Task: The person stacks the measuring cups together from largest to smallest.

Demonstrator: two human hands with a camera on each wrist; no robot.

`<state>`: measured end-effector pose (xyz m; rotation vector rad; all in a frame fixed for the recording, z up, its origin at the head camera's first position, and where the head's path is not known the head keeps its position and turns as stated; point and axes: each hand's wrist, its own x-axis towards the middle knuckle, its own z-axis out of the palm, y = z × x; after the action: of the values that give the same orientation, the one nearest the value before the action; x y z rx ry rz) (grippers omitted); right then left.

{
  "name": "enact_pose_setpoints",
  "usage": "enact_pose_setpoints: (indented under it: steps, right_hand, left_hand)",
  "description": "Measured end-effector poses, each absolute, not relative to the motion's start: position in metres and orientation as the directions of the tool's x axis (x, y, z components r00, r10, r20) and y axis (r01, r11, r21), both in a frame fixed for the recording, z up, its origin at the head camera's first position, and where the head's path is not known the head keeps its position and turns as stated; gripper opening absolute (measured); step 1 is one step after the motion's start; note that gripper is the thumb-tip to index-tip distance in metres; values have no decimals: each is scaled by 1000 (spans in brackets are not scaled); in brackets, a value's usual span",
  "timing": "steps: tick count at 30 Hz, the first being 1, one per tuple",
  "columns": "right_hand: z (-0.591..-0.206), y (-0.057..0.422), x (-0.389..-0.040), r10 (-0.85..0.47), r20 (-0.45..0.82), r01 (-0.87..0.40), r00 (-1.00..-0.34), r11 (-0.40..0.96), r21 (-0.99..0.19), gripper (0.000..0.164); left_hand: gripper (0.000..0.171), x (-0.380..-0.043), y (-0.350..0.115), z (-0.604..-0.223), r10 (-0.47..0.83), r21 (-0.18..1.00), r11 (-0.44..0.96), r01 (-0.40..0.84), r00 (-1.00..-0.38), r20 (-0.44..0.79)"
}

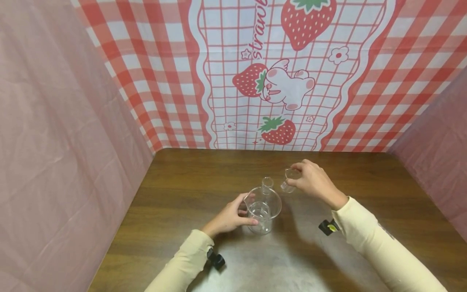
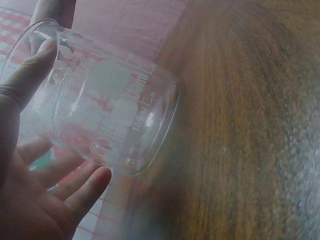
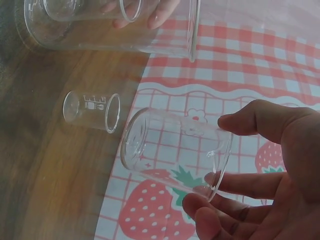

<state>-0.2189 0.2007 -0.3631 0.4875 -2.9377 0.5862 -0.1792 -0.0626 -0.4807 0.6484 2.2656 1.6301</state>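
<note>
A large glass beaker (image 1: 276,206) with a pouring lip stands upright on the table, and a smaller beaker (image 1: 260,211) sits inside it. My left hand (image 1: 230,215) grips the large beaker's left side, thumb and fingers on opposite sides of the glass. White volume marks show on the glass in the left wrist view. My right hand (image 1: 316,183) holds another small beaker (image 3: 175,150) by its rim, tilted in the head view and raised off the table. Between the two, a tiny beaker (image 3: 91,111) stands on the table behind the large one.
The brown wooden table (image 1: 175,178) ends at a red-and-white checked cloth (image 1: 171,81) with strawberry prints. Pink curtains (image 1: 73,142) hang at both sides. Black wrist cameras (image 1: 216,259) are strapped to both sleeves.
</note>
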Motion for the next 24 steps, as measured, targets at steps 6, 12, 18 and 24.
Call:
enact_pose_setpoints:
  steps: [6, 12, 18, 24]
  right_hand:
    - [-362, 198, -219, -306, 164, -347, -938, 857, -381, 45]
    - [-360, 196, -217, -314, 170, -356, -934, 853, -381, 45]
    - [-357, 193, -216, -332, 189, -380, -924, 847, -371, 45]
    - [-354, 190, -216, -336, 199, -388, -921, 844, -369, 43]
  left_hand:
    - [83, -179, -63, -481, 503, 945, 271, 185, -864, 25]
    - [82, -179, -63, -482, 502, 944, 272, 185, -864, 24]
    - [83, -179, -63, -483, 503, 944, 271, 187, -864, 27]
    - [84, -179, -63, -482, 505, 944, 272, 188, -863, 26]
